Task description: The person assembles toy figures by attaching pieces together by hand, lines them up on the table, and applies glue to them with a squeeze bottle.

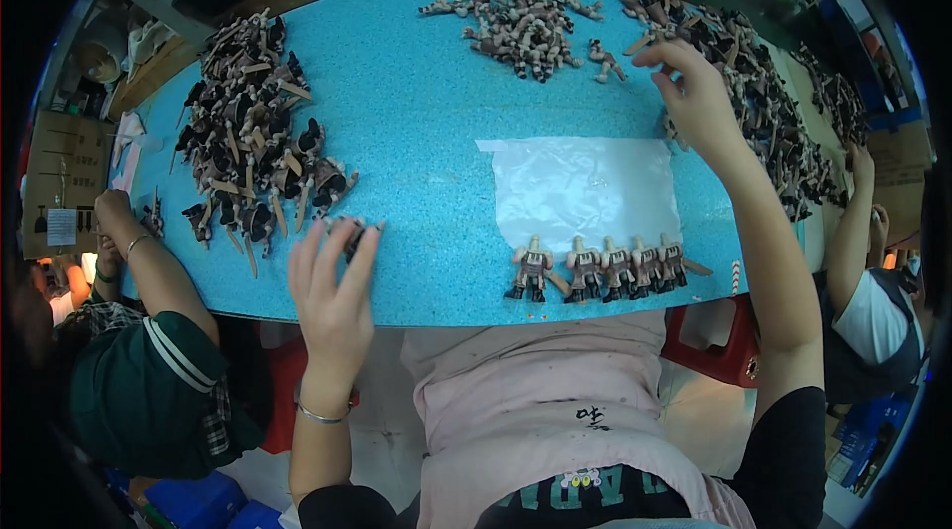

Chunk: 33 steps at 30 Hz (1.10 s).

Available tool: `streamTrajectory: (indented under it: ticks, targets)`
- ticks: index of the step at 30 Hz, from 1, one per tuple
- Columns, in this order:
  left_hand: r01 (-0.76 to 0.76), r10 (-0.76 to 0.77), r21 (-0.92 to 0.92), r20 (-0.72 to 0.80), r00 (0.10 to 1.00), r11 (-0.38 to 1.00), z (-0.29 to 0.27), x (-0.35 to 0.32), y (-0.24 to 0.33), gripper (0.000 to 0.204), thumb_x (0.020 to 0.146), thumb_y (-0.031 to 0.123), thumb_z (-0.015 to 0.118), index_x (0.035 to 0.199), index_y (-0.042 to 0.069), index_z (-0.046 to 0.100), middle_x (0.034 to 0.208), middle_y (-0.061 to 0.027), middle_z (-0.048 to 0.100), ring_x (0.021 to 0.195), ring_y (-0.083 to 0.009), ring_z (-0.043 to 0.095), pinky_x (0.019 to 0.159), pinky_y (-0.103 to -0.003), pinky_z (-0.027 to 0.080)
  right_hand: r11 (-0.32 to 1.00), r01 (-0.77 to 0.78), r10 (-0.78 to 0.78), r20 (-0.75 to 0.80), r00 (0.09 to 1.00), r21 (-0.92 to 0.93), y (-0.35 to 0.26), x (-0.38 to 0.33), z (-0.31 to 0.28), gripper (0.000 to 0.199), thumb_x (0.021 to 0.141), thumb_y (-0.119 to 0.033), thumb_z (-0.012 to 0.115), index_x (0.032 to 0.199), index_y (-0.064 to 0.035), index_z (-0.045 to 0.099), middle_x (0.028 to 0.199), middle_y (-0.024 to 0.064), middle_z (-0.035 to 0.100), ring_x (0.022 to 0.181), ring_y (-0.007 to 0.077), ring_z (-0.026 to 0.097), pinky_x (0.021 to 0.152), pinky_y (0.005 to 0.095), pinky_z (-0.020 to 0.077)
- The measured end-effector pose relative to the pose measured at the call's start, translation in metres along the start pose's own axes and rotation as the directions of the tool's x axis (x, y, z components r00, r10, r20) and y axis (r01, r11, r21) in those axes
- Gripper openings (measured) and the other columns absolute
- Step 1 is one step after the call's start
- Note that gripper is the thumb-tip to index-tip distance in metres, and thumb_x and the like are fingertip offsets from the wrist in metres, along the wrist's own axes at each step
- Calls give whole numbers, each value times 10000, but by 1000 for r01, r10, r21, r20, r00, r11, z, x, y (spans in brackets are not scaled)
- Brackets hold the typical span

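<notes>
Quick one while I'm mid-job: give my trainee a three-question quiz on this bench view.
1. True or false: the assembled brown toy figures at the near edge of the blue speckled table stand in a row.
2. What does the left hand touch: A) a dark toy part, B) the clear plastic sheet?
3. How many figures stand in that row?

Key: 1 true; 2 A; 3 five. The right hand reaches the far-right heap of loose toy parts.

Bare blue tabletop point(426, 122) between toy-part piles point(253, 132)
</notes>
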<state>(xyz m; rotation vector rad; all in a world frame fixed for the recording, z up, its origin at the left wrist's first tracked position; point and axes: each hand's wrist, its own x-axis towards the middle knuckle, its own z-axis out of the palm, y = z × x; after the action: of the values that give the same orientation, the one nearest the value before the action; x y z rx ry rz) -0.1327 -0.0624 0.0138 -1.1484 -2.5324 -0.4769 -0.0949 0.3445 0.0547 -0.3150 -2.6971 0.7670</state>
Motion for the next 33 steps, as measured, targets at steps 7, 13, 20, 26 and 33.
streamTrajectory:
  ticks: [7,13,20,26,33]
  targets:
    - [104,-101,75,-46,994,992,5,24,-30,409,806,-6,623,1181,155,656,1301,-89,528,1291,-342,378,1049,-446,304,865,419,-370,214,904,-275,25,42,25,278,752,89,631,983,-66,619,1155,115,541,1074,313,540,869,420,472]
    - [48,-50,-28,-63,997,998,3,17,-5,494,745,56,675,1233,63,596,1335,-155,475,1305,-377,354,1065,-470,293,957,291,-290,100,952,1,6,11,19,198,850,-19,601,1044,-59,614,1013,120,624,913,285,614,776,374,491]
    - [-84,243,-584,201,949,808,21,29,75,652,698,114,713,1314,71,504,1338,-180,448,1259,-375,401,1037,-495,314,989,-61,37,171,985,133,-36,-69,15,147,860,-70,609,987,1,583,828,154,639,779,288,633,686,357,486]
    - [-140,336,-575,249,908,806,32,44,88,754,674,81,717,1358,16,407,1327,-199,454,1222,-381,441,1037,-487,332,990,122,-131,152,980,68,-29,-70,28,123,803,-78,643,903,-8,627,859,150,604,806,316,592,692,396,472]
    - [-134,290,-574,189,938,808,28,29,85,681,705,60,681,1335,13,429,1311,-196,476,1207,-364,467,1018,-480,359,988,155,-156,92,983,23,-29,-75,22,102,808,-34,619,904,-3,603,827,141,581,764,302,581,676,373,464]
